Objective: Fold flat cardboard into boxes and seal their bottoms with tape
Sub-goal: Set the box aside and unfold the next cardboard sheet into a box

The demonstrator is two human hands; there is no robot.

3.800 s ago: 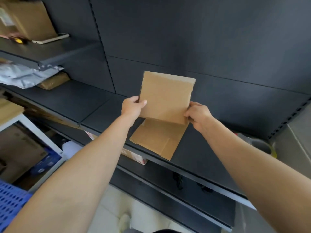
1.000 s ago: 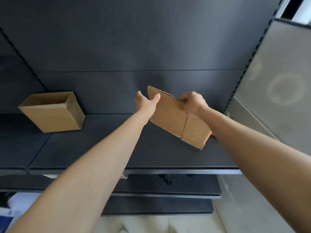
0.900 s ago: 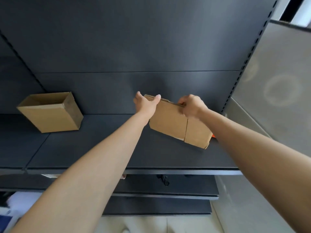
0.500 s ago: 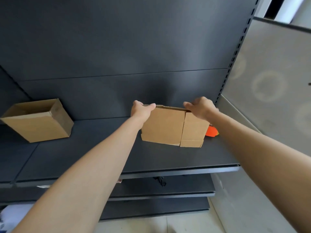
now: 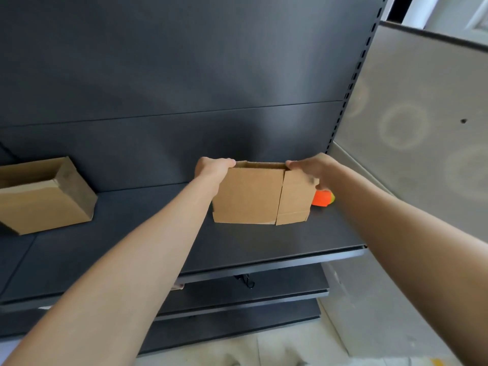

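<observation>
A small brown cardboard box (image 5: 253, 196) stands upright on the dark shelf (image 5: 148, 241), half folded, its near face split into a wide panel and a narrow flap. My left hand (image 5: 212, 169) grips its top left corner, fingers curled over the rim. At the top right corner my right hand (image 5: 310, 167) holds the rim, its thumb down behind the narrow flap. An orange tape dispenser (image 5: 322, 198) lies just right of the box, mostly hidden behind it.
A finished open cardboard box (image 5: 45, 199) sits tilted at the shelf's left end. The dark back panel (image 5: 184, 75) rises behind. A grey side wall (image 5: 422, 128) closes the right end. Lower shelves (image 5: 237, 305) run underneath.
The cardboard has come down from a tilt in the air to stand level on the shelf. Both hands now hold its top corners. The view has shifted right.
</observation>
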